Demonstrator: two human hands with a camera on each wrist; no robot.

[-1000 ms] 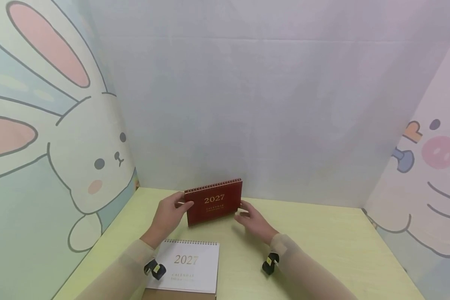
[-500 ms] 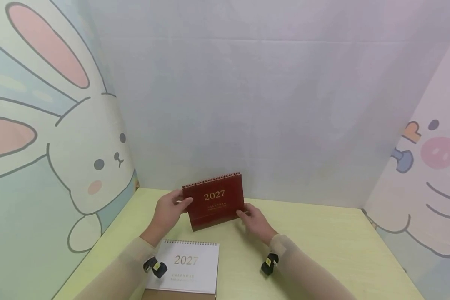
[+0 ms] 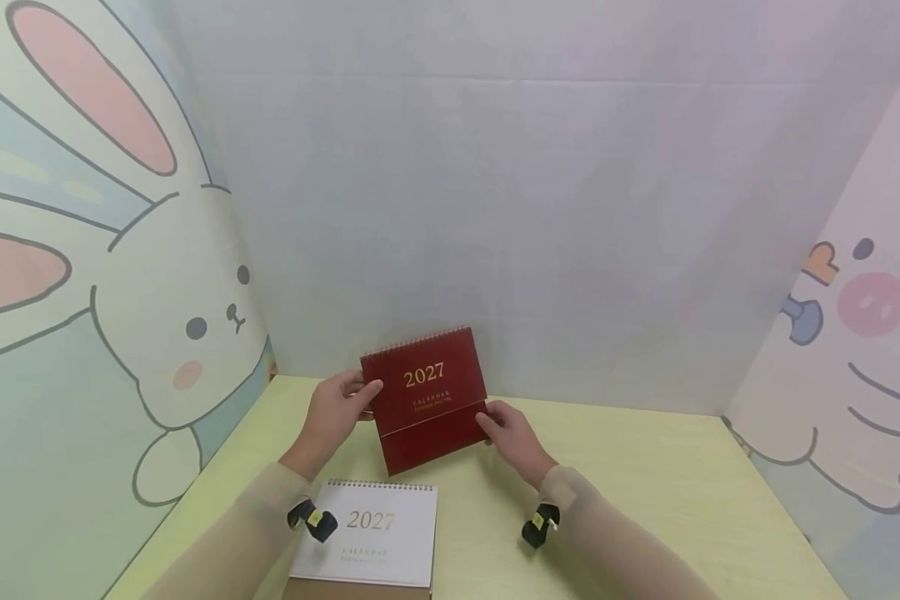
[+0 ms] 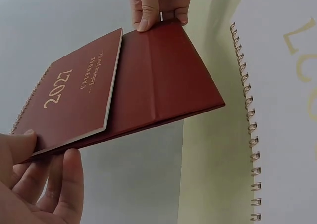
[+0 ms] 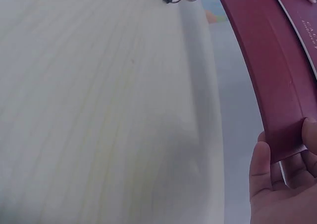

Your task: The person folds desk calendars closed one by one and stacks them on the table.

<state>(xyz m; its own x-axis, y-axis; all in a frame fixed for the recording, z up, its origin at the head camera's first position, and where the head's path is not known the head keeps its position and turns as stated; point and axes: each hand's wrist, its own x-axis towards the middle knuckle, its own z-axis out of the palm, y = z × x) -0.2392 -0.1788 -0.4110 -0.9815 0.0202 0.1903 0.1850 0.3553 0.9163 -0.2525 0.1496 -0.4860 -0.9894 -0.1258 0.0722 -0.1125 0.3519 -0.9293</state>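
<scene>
Both hands hold up a dark red 2027 desk calendar [image 3: 423,379], spiral-bound along its top edge, above the table and tilted with its right side higher. At its left edge, my left hand [image 3: 335,417] pinches it, thumb on the cover and fingers behind. My right hand [image 3: 515,437] grips the lower right corner, thumb on the front of the base. In the left wrist view the red base [image 4: 163,80] extends past the cover pages. A white 2027 calendar [image 3: 375,533] with a spiral top edge lies in front, partly under the left forearm.
The pale yellow table [image 3: 607,483] runs back to a plain light wall [image 3: 510,208]. Cartoon-printed panels, one with a rabbit [image 3: 172,317], stand at the left and right sides. A dark strap device [image 3: 542,525] sits on each wrist.
The red calendar has risen and leaned back, so more of its front and base shows. My right hand, loose beside it earlier, now grips its lower right corner. The white calendar stays put.
</scene>
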